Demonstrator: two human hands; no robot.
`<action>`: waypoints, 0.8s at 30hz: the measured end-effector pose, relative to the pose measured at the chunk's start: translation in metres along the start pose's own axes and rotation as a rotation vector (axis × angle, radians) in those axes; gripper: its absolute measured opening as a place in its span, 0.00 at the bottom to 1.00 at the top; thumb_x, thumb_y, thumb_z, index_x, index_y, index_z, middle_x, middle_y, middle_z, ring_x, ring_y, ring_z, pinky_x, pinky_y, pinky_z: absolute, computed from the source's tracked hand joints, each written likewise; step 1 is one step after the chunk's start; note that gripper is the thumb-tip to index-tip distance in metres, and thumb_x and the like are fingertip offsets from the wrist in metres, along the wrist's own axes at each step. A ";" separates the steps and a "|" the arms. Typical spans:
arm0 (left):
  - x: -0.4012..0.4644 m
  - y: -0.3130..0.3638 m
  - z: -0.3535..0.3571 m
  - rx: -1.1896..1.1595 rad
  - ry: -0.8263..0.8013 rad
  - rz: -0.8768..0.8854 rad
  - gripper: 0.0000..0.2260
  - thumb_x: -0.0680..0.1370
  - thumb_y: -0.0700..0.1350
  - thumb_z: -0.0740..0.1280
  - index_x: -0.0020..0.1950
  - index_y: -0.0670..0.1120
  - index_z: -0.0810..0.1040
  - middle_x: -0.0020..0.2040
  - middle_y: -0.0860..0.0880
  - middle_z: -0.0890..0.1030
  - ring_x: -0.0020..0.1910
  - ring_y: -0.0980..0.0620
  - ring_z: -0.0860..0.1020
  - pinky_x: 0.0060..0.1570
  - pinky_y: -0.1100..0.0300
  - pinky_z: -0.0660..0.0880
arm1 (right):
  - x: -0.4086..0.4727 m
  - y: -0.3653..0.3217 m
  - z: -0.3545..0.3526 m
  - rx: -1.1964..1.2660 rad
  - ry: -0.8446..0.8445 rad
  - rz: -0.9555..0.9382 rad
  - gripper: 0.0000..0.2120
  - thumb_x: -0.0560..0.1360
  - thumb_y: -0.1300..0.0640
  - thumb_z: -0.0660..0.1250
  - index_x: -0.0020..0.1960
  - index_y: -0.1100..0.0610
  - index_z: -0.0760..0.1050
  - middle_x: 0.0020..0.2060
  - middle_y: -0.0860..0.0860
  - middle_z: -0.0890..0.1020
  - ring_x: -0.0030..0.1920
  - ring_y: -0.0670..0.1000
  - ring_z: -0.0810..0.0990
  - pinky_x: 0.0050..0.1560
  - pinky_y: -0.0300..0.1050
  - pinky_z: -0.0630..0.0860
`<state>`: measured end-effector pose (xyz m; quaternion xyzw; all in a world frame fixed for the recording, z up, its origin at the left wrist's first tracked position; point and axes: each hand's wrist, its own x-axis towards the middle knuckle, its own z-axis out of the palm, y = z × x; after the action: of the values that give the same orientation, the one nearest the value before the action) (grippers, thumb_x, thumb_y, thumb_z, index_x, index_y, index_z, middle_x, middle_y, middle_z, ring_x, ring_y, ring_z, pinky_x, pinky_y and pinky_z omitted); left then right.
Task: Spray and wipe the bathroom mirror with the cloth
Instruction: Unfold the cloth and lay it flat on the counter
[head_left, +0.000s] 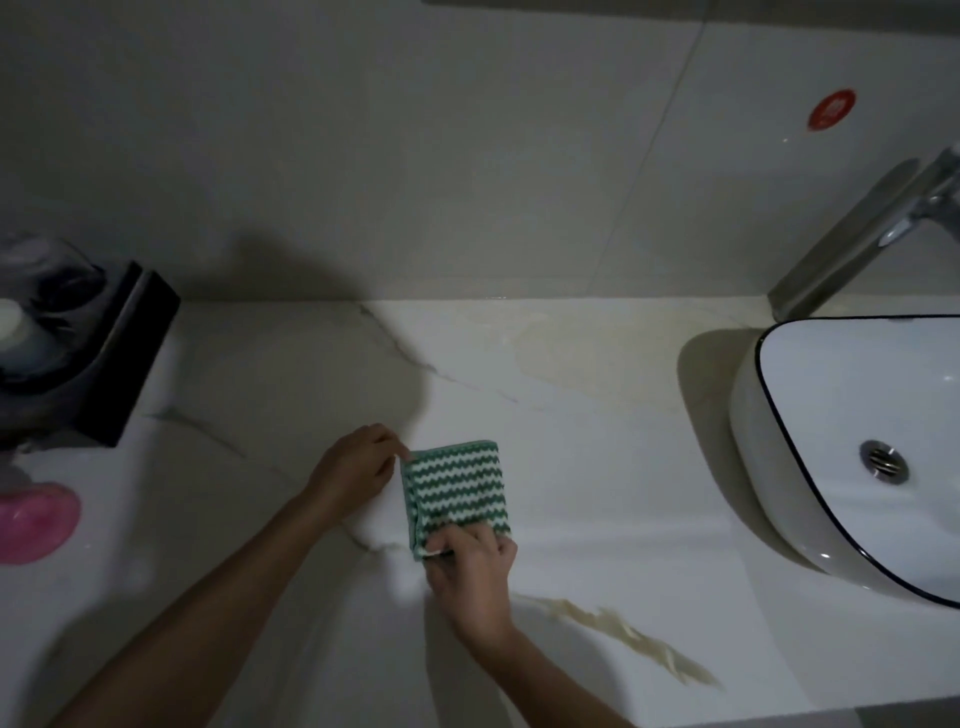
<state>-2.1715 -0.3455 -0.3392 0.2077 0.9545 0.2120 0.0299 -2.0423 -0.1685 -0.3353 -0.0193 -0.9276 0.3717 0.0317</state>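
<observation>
Green-and-white zigzag cloth, folded square, lies on the white marble counter, left of the one white oval basin (one steel drain inside). The left hand pinches the cloth's far-left corner; the right hand grips its near edge. A round red sticker above the basin is unreadable.

A cloth with green-and-white zigzag stripes and a plain green edge lies folded into a rough square, flat on the pale marble-patterned countertop. It sits left of the basin, well apart from it.
</observation>
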 end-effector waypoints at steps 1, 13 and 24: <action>-0.005 0.002 0.000 0.001 0.033 -0.019 0.13 0.71 0.42 0.59 0.45 0.48 0.83 0.45 0.47 0.81 0.44 0.47 0.79 0.42 0.59 0.76 | 0.000 0.004 -0.002 0.023 -0.007 0.026 0.20 0.56 0.60 0.73 0.42 0.45 0.70 0.36 0.40 0.76 0.43 0.42 0.68 0.46 0.34 0.55; -0.068 0.064 0.010 -0.255 0.128 -0.424 0.18 0.71 0.58 0.67 0.55 0.49 0.80 0.44 0.56 0.78 0.42 0.54 0.77 0.45 0.59 0.74 | 0.011 0.028 -0.051 0.035 0.079 0.191 0.11 0.69 0.61 0.71 0.48 0.49 0.76 0.47 0.44 0.79 0.52 0.52 0.72 0.44 0.43 0.54; -0.060 0.085 0.023 -0.242 0.030 -0.619 0.14 0.74 0.54 0.69 0.34 0.50 0.70 0.36 0.52 0.74 0.37 0.51 0.73 0.35 0.60 0.63 | 0.009 0.031 -0.061 0.034 0.035 0.315 0.08 0.73 0.54 0.70 0.42 0.46 0.71 0.34 0.42 0.76 0.46 0.53 0.78 0.43 0.44 0.58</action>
<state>-2.0805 -0.2908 -0.3268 -0.1001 0.9405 0.3078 0.1031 -2.0463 -0.1036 -0.3125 -0.1706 -0.9059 0.3875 -0.0107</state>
